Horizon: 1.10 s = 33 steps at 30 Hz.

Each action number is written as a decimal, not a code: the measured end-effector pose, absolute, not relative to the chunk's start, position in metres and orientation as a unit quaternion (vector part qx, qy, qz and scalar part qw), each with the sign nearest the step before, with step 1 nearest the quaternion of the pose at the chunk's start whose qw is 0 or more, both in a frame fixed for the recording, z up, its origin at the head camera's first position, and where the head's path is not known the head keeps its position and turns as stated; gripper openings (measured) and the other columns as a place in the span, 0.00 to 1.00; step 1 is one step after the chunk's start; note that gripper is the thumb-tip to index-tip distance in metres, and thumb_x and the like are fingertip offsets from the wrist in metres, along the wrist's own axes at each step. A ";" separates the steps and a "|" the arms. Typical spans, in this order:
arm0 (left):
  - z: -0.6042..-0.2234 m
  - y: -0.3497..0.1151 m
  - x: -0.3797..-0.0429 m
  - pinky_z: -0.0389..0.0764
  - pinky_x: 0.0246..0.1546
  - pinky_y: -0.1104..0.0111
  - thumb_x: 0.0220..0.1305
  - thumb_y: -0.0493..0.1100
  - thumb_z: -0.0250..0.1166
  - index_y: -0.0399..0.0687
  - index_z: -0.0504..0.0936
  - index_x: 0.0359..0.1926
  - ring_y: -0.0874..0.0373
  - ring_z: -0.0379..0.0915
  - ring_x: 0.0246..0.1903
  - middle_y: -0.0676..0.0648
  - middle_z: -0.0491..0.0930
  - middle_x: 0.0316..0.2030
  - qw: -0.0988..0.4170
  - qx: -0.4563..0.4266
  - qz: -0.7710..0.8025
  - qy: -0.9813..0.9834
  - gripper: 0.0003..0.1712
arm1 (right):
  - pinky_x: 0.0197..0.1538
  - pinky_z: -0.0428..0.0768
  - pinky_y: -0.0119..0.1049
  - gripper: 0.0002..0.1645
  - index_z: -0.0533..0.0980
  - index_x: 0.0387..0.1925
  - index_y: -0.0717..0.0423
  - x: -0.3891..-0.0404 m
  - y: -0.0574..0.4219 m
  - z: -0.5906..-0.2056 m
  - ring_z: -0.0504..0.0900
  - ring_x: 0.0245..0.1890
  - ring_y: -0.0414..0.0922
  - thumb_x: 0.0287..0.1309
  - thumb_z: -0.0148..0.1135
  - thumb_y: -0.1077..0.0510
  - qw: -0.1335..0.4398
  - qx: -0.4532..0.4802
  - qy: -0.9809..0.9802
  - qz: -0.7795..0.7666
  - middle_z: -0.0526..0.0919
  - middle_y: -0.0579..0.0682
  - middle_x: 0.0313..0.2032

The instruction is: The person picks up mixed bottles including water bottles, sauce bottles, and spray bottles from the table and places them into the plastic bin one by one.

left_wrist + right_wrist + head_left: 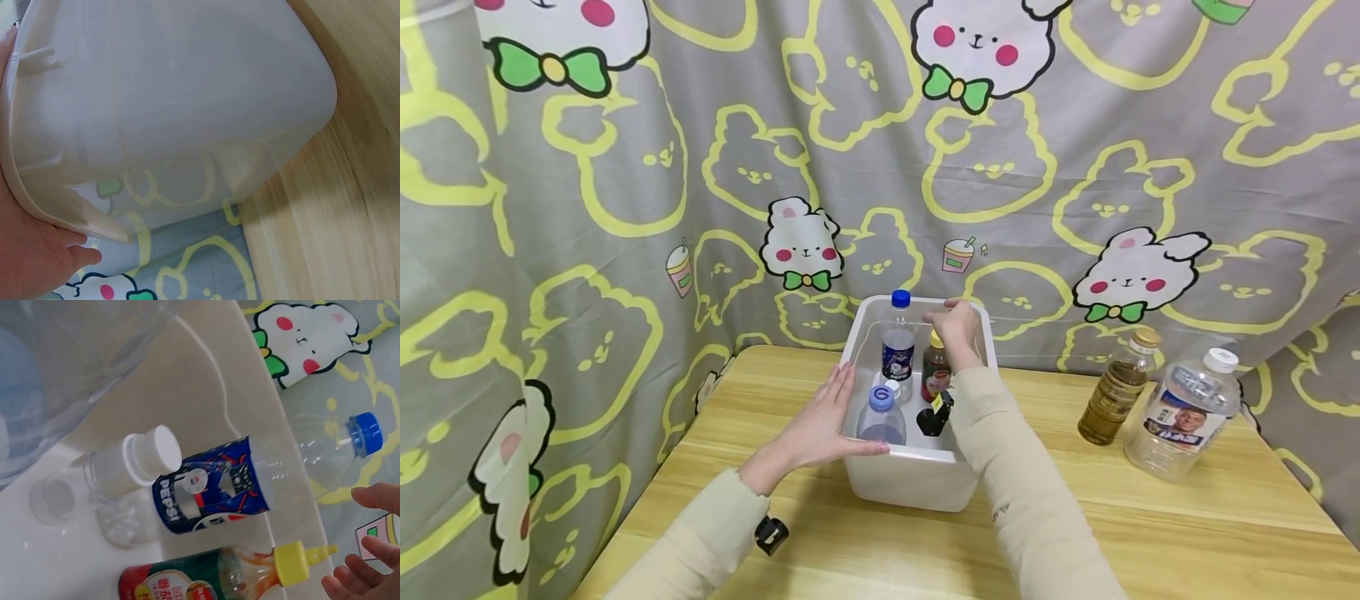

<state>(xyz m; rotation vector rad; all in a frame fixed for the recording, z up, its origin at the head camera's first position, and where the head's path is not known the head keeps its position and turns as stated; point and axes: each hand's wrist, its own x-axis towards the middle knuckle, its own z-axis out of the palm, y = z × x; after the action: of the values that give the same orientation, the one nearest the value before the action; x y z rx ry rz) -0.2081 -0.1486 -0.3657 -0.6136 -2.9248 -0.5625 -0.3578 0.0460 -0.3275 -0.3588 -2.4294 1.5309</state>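
Observation:
A white plastic bin point(910, 485) stands on the table with several bottles inside. My left hand point(818, 427) rests on its near left corner, fingers straight along the side rim and thumb along the front rim. Over the far right part of the bin is my right hand point(958, 332), its loosely bent fingers holding nothing. Beside it stands a sauce bottle point(219, 575) with a yellow nozzle cap. To the left are a Pepsi bottle point(215, 487) with a blue cap and a small clear bottle point(112, 478) with a white cap. A lilac-capped bottle point(882, 423) occupies the near left corner.
Right of the bin, a bottle of amber liquid point(1108, 400) stands next to a large clear jug point(1183, 421) with a white cap. A patterned curtain point(880, 167) hangs behind and left of the wooden table point(865, 554). Black wrist mounts sit by both sleeves.

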 end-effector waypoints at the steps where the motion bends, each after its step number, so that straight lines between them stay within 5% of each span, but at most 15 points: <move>1: -0.366 -0.149 -0.208 0.41 0.62 0.59 0.34 0.82 0.51 0.35 0.40 0.67 0.51 0.27 0.65 0.37 0.36 0.66 0.051 -0.201 -0.185 -0.961 0.72 | 0.51 0.69 0.41 0.29 0.73 0.47 0.62 -0.357 0.046 -0.326 0.70 0.47 0.52 0.39 0.69 0.58 0.123 -0.119 -0.831 0.529 0.74 0.58 0.46; 8: -0.365 -0.147 -0.208 0.43 0.62 0.58 0.34 0.82 0.51 0.36 0.38 0.67 0.51 0.27 0.65 0.37 0.36 0.66 0.046 -0.200 -0.190 -0.960 0.72 | 0.44 0.74 0.41 0.28 0.72 0.48 0.61 -0.349 0.047 -0.314 0.73 0.43 0.52 0.44 0.66 0.54 0.123 -0.092 -0.830 0.536 0.75 0.58 0.44; 33: -0.365 -0.147 -0.207 0.42 0.62 0.58 0.34 0.82 0.51 0.34 0.40 0.66 0.51 0.27 0.65 0.38 0.37 0.67 0.046 -0.199 -0.195 -0.959 0.72 | 0.47 0.74 0.38 0.25 0.72 0.48 0.62 -0.322 0.062 -0.270 0.75 0.45 0.50 0.49 0.64 0.55 0.152 0.013 -0.807 0.570 0.77 0.59 0.44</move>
<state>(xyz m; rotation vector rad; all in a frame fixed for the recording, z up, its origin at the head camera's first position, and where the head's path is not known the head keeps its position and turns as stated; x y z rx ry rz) -0.2067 -0.1473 -0.3650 -0.6067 -2.9298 -0.5944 -0.3215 0.0622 -0.2697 0.0362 -2.3177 1.6363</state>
